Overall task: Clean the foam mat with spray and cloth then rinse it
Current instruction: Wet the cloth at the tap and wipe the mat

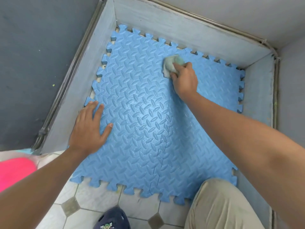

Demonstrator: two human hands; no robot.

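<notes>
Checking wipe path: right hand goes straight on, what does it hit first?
Only bare blue foam puzzle mat ahead of the right hand and its pale cloth, then probably the grey wall panel.

Tiled floor (pixel 99 200): pale tiles with small dark diamond insets. Blue mat (pixel 140 129) lies flat on it, tucked into the corner, its left, far and right teeth just beside the grey wall base (pixel 181 30). Mat is made of interlocked pieces, seams visible. Toothed near edge rests on tiles. Dark shoe (pixel 112 219) on tiles near that edge, apart. Pink thing (pixel 14 171) at left, blurred.
</notes>
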